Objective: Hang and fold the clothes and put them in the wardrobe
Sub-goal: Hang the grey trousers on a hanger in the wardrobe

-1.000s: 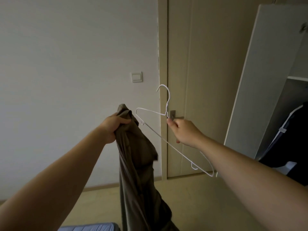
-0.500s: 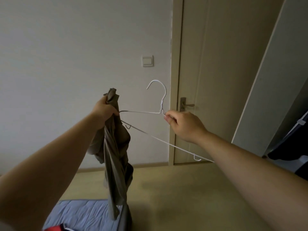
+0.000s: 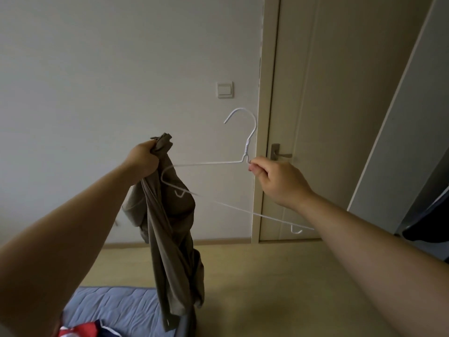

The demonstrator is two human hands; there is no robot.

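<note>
**Garment and wire hanger held up in 2 hands, head view**

The left hand (image 3: 143, 161) was raised at arm's length, its fingers curled tightly round the bunched top edge of an olive-brown garment (image 3: 170, 239). The garment hung straight down from that grip in twisted folds, and its lower end reached the bottom of the frame. The right hand (image 3: 277, 181) pinched a white wire hanger (image 3: 211, 163) between thumb and forefinger, just below the twisted neck. The remaining fingers were curled toward the palm. The hook pointed upward and opened to the left. The hanger's left shoulder crossed in front of the fabric just under the left hand; whether it entered an opening in the garment could not be told. Its right end ran behind the right forearm.

Behind the hands stood a pale wall (image 3: 97, 93) with 1 light switch (image 3: 225, 89) and a closed door (image 3: 340, 117) with a lever handle (image 3: 279, 154). A white wardrobe door (image 3: 401, 142) stood at the right, with a dark garment (image 3: 425, 227) beside it. On the floor (image 3: 267, 276), at lower left, lay blue quilted bedding (image 3: 116, 305) bearing a red, white and navy cloth (image 3: 80, 330).
</note>
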